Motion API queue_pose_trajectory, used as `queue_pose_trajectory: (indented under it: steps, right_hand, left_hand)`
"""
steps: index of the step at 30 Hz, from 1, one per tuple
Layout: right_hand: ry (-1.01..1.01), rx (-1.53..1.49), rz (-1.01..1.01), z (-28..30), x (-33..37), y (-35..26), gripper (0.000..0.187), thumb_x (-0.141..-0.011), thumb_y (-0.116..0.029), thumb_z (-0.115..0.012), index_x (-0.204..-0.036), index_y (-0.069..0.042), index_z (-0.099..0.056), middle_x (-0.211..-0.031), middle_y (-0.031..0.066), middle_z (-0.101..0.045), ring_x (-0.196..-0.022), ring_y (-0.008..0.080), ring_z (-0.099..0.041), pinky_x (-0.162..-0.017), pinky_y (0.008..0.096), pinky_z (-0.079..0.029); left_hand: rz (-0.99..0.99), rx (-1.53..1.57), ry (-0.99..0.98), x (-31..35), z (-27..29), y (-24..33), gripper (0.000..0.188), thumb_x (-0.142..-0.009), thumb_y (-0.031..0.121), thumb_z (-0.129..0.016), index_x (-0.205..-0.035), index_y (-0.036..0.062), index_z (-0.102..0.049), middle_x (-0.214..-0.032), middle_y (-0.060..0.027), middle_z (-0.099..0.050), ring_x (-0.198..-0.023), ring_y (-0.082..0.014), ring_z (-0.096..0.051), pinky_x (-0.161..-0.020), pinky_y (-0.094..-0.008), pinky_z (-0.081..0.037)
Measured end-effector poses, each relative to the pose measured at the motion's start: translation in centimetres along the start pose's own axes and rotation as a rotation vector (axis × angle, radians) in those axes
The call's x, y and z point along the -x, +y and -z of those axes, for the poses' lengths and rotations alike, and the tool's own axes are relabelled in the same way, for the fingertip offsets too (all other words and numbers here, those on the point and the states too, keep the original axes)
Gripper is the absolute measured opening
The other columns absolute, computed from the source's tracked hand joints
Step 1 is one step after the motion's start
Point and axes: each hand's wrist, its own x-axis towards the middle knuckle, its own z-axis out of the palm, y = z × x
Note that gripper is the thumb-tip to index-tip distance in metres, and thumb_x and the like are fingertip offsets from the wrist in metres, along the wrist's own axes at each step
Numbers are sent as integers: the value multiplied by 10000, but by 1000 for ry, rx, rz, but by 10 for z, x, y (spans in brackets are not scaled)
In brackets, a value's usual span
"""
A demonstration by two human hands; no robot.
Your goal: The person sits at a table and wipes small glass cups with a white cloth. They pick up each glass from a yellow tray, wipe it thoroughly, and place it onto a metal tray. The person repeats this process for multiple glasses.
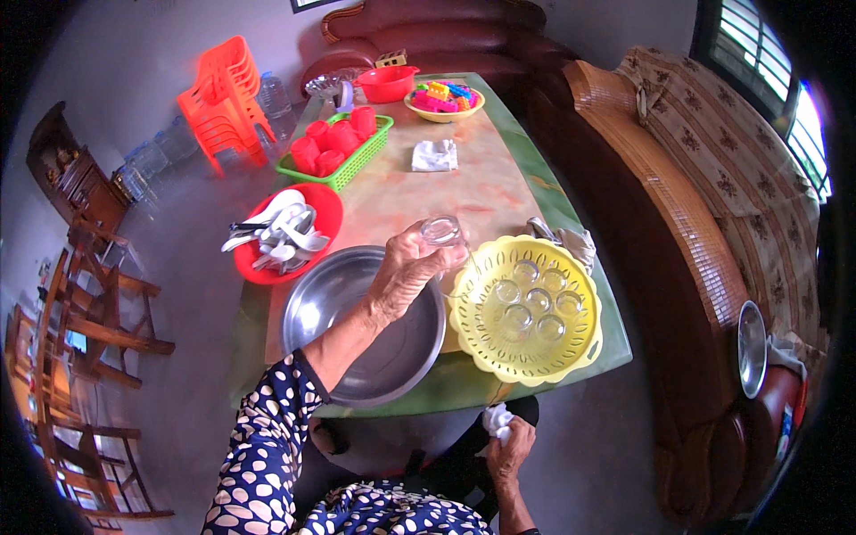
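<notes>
My left hand (412,267) is closed around a small clear glass (440,231), held up above the table between the metal basin and the yellow basket. Below my left forearm sits the wide steel basin (332,294). To its right, the scalloped yellow plastic basket (499,352) holds several clear glasses (539,300) spread over its bottom. Down by my lap, past the table's near edge, my right hand (510,450) grips a crumpled white cloth (497,423).
A red bowl (332,203) of white spoons stands at the left edge. Behind it are a green basket (358,163) with red cups, a folded cloth (434,155) and a yellow bowl (446,116) of toy blocks. A brown sofa (615,267) runs along the right.
</notes>
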Motion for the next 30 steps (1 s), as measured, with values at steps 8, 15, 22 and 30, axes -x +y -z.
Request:
queue_pose_trajectory:
  steps: [8,15,22,30]
  right_hand:
    - [271,-457,43,48,-54,-115,277,-822,17,-523,-1095,-5,-478,-1018,118,-516,-918,197,-505,-811,299,-417]
    - [-86,-288,616,24,-80,-236,478,-590,-88,-670,-1063,-70,-601,-1117,155,-533,-1042,330,-490,-881,426,-377]
    - [-286,-345,569,0,-86,-257,488,-774,-168,-492,-1245,-43,-499,-1301,197,-443,-1220,372,-402,-1000,449,-314]
    - [-623,-806,-8,-21,-122,-245,481,-959,-378,-379,-1265,-10,-421,-1087,143,-574,-993,226,-549,-881,325,-423]
  left_hand:
    - [88,352,153,121,13,2,421,-873,332,-574,-1201,97,-453,-1010,-93,-564,-883,-206,-592,-639,-357,-548]
    - [-10,414,350,182,5,-31,366,-954,375,-407,-1187,94,-393,-1063,-61,-497,-974,-155,-506,-819,-321,-465]
    - [-208,3,389,198,11,-40,254,-937,240,-441,-1121,65,-440,-1064,-60,-508,-984,-149,-499,-830,-294,-423]
    - [-195,49,448,195,-1,-16,395,-963,368,-397,-1155,25,-435,-1001,-44,-530,-833,-70,-490,-722,-217,-434]
